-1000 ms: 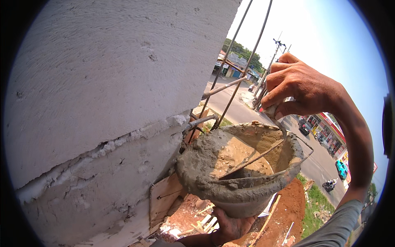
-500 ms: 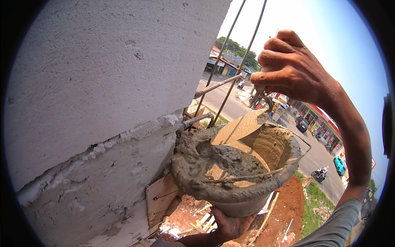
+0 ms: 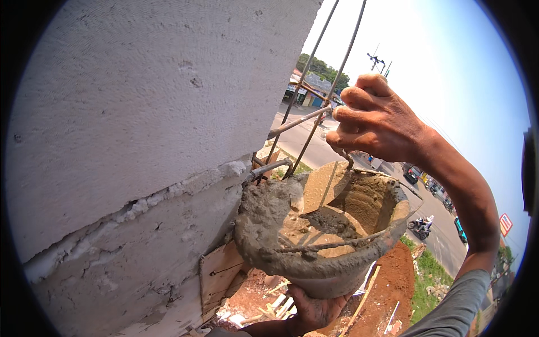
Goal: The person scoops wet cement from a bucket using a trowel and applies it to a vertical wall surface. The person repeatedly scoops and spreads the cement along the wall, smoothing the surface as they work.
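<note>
A round bucket (image 3: 331,285) caked with wet grey mortar (image 3: 264,210) hangs beside the wall, tilted, its wire handle resting across the rim. From below, my left hand (image 3: 319,310) holds it up, the palm and thumb pressed to its base. My right hand (image 3: 373,119) is above the bucket, fingers closed around the grip of a trowel (image 3: 324,186); most of the grip is hidden by the fingers. The trowel's blade points down into the bucket, its tip at the mortar. Mortar is heaped thickest on the side toward the wall.
A pale block wall (image 3: 151,112) with a rough mortar joint fills the left. Thin metal bars (image 3: 314,84) and a pipe (image 3: 300,122) stand behind the bucket. Far below are reddish soil (image 3: 396,278), wood scraps, grass and a road with a motorbike (image 3: 421,226).
My right hand has come down and slightly left, bringing the trowel's blade lower and steeper into the bucket. The mortar is pushed up toward the wall side. My left hand stays under the bucket.
</note>
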Available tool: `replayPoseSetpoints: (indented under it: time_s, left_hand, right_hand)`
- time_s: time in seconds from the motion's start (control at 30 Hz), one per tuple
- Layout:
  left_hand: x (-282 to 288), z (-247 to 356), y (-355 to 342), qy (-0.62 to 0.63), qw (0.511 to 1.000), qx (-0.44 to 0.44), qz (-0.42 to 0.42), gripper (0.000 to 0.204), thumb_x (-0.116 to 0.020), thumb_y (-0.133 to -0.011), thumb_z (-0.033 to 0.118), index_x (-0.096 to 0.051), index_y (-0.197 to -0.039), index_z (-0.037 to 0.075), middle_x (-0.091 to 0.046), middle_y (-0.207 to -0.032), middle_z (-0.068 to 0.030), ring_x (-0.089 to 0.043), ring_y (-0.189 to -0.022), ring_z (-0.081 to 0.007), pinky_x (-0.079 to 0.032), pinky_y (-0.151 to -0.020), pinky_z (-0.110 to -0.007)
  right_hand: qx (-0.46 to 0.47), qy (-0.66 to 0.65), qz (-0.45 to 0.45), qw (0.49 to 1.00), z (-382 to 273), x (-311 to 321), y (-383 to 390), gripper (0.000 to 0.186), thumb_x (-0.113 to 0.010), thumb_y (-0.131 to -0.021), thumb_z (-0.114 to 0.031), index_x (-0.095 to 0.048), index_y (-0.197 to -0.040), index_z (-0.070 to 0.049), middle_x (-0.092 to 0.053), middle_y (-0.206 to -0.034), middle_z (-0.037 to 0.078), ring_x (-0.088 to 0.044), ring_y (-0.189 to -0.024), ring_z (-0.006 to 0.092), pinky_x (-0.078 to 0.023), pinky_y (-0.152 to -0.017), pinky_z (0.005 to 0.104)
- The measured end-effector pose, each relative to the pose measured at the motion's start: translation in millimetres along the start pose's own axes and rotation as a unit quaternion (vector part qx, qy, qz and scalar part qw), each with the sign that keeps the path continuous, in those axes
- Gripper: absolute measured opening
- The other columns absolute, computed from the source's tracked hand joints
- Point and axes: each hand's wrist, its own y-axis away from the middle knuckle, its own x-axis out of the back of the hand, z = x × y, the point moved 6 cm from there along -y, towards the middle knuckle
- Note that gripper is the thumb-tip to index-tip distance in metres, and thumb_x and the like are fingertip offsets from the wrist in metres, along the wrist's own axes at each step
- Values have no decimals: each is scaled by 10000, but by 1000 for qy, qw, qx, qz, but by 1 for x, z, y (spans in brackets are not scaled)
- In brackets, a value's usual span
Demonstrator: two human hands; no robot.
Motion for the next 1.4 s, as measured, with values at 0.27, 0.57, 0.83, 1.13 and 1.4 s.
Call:
replayPoseSetpoints:
  time_s: [0.27,0.57,0.83,1.13,1.4]
  left_hand:
    - [24,-10,10,40,998,-4,54,1233,-621,-780,861,-95,-1653,167,-176,-1697,-136,-205,-1567,-346,-183,-1289,-556]
    - [19,-9,8,10,1000,0,3,1187,-581,-818,852,-88,-1653,169,-177,-1701,-122,-209,-1567,-336,-181,-1295,-542]
    - [22,-10,9,-18,999,-19,37,1145,-485,-836,889,-87,-1658,198,-144,-1703,-138,-230,-1561,-339,-295,-1269,-526]
    - [22,-13,9,-6,1000,-15,25,1116,-473,-851,884,-123,-1656,194,-181,-1698,-140,-231,-1562,-339,-288,-1270,-529]
    - [19,-9,4,33,999,-8,-18,1174,-604,-811,842,-89,-1654,207,-150,-1697,-154,-217,-1562,-356,-322,-1258,-535]
  right_hand:
    - [-113,-270,-317,902,35,27,-2,243,-833,-813,-302,-816,-1023,-182,-754,-836,24,-690,-857,209,-487,-869,387]
    - [-29,-335,-197,921,-4,-12,14,320,-740,-852,-471,-752,-1103,-273,-595,-812,-21,-594,-871,191,-428,-879,422]
    - [-82,-159,-82,981,15,11,-11,200,-796,-840,-377,-764,-1010,-277,-690,-863,-48,-642,-884,139,-453,-822,355]
    - [-36,-292,-340,893,-3,15,-8,166,-789,-852,-340,-796,-968,-221,-708,-842,-7,-665,-936,182,-429,-941,411]
    - [-43,-208,-166,963,-10,-5,2,211,-826,-812,-397,-776,-974,-272,-679,-891,-31,-622,-952,164,-446,-1022,393]
